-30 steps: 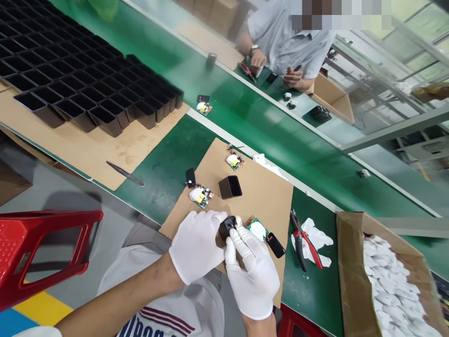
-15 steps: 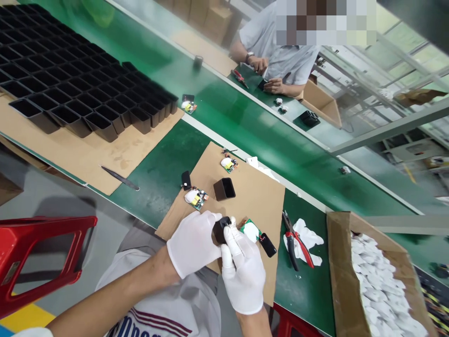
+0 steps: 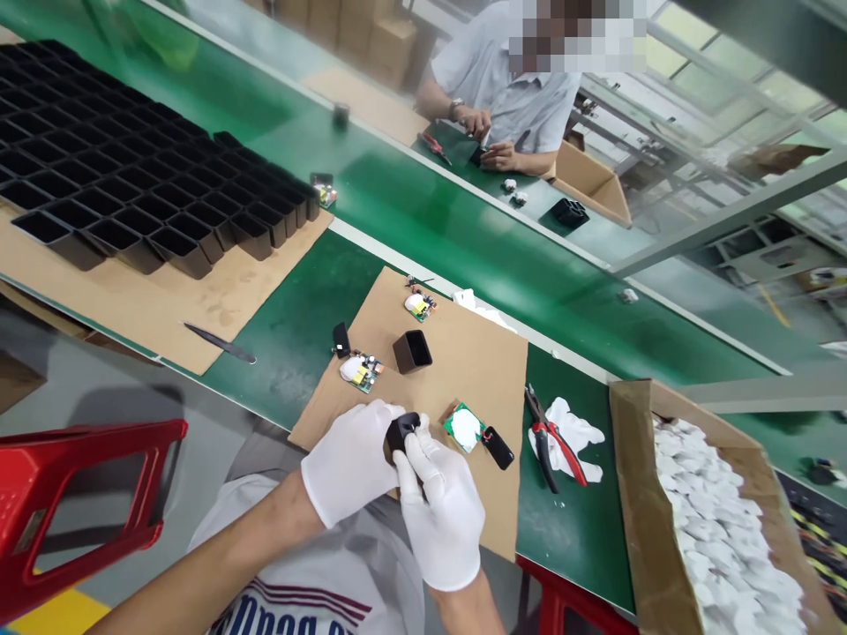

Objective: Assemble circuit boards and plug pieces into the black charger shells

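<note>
Both hands wear white gloves and meet over the near edge of a cardboard sheet [image 3: 490, 353]. My left hand [image 3: 354, 459] is closed around a small black plastic case [image 3: 401, 434]. The fingers of my right hand [image 3: 442, 503] pinch the same case from the other side, covering part of it. Just beyond stands an open black box [image 3: 413, 351]. To the right lies a green circuit board [image 3: 464, 427] with a white blob, wired to a black cap [image 3: 498, 448]. Another circuit board [image 3: 361, 371] lies to the left, and a third board [image 3: 420, 305] sits farther back.
Rows of open black boxes [image 3: 178, 240] fill the far left, with tweezers [image 3: 220, 342] nearby. Red-handled pliers [image 3: 554, 441] rest by a white glove [image 3: 574, 432]. A carton [image 3: 632, 494] of white pieces is at right. A co-worker [image 3: 503, 97] sits across the green belt [image 3: 423, 194].
The view has shifted slightly, so most things sit a little farther left. Both hands still hold the black case, which appears slightly turned. Across the belt, the co-worker's hands have moved slightly.
</note>
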Demonstrator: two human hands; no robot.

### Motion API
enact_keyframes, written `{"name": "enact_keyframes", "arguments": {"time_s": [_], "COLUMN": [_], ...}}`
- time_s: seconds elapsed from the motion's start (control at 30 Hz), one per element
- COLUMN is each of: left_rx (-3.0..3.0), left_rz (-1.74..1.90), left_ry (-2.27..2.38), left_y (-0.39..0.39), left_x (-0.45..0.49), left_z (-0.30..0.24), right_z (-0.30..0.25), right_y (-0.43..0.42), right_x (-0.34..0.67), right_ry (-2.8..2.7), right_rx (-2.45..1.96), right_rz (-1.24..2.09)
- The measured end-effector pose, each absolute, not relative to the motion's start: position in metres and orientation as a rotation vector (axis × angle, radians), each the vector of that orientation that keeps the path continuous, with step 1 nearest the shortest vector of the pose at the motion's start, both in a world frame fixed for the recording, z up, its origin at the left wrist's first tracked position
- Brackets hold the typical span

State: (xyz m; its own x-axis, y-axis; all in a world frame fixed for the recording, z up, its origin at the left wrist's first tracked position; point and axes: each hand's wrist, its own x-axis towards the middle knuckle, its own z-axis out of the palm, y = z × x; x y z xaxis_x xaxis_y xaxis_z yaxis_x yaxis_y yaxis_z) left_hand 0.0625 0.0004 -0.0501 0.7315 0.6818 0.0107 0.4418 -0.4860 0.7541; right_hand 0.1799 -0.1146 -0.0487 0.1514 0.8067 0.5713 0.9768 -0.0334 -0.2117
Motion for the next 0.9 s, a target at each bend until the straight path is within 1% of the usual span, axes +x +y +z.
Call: {"name": "enact_keyframes", "arguments": {"time_s": [0.17, 0.3, 0.43, 0.53, 0.6, 0.63, 0.7, 0.77, 0.83, 0.9], "left_rx": [2.172, 2.128, 1.943, 1.820, 1.772, 1.736, 1.656, 1.597, 1.575, 1.573], "left_rz": [0.444, 0.541, 0.860, 1.090, 1.169, 1.197, 1.227, 1.225, 1.211, 1.193], "left_ry": [0.847, 0.895, 0.864, 0.774, 0.735, 0.735, 0.764, 0.805, 0.823, 0.827], "left_y": [-0.002, -0.005, -0.006, -0.005, -0.005, -0.005, -0.004, -0.003, -0.002, -0.002], "left_x": [0.066, 0.060, 0.047, 0.039, 0.037, 0.036, 0.037, 0.037, 0.037, 0.037], "left_z": [-0.061, -0.061, -0.060, -0.062, -0.063, -0.063, -0.062, -0.060, -0.058, -0.057], "right_z": [-0.056, -0.048, -0.030, -0.025, -0.032, -0.038, -0.052, -0.060, -0.059, -0.052], "right_y": [-0.111, -0.107, -0.110, -0.118, -0.121, -0.121, -0.120, -0.116, -0.113, -0.112], "right_x": [0.178, 0.179, 0.182, 0.181, 0.177, 0.175, 0.170, 0.169, 0.172, 0.179], "right_ry": [-1.595, -1.372, -1.143, -0.924, -0.928, -1.039, -1.362, -1.525, -1.399, -1.108], "right_rx": [-1.868, -1.903, -1.988, -2.003, -1.998, -1.992, -1.960, -1.917, -1.941, -2.014], "right_rz": [-0.381, -0.350, -0.346, -0.510, -0.596, -0.594, -0.526, -0.486, -0.443, -0.244]}}
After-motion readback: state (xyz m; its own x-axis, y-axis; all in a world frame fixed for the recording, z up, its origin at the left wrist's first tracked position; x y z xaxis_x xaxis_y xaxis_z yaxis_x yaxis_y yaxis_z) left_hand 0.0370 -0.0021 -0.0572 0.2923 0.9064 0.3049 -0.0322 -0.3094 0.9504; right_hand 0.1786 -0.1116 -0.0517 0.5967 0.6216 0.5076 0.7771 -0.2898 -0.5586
